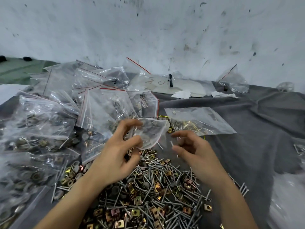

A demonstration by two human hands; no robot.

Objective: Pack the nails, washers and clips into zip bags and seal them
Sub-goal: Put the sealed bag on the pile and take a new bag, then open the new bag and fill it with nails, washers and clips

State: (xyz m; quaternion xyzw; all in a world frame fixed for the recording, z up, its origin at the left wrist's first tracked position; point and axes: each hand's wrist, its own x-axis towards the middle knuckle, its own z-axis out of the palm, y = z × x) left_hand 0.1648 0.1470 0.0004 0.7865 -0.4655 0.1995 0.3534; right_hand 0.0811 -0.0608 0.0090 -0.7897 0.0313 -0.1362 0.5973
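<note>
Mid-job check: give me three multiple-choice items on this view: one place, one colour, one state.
1. The filled bags are heaped: A left of the loose nails; B right of them; C in a crate.
2. Their zip strips are: A blue; B red; C green.
3. The small zip bag is: A flat on the cloth; B gripped by the left hand; C taped to the wall.
Answers: 1 A, the heap lies leftward; 2 B, red lines cross the bag tops; 3 B, thumb and fingers pinch its edge.

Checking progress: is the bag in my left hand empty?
Not empty: round washers show through the bag the left hand holds.
</note>
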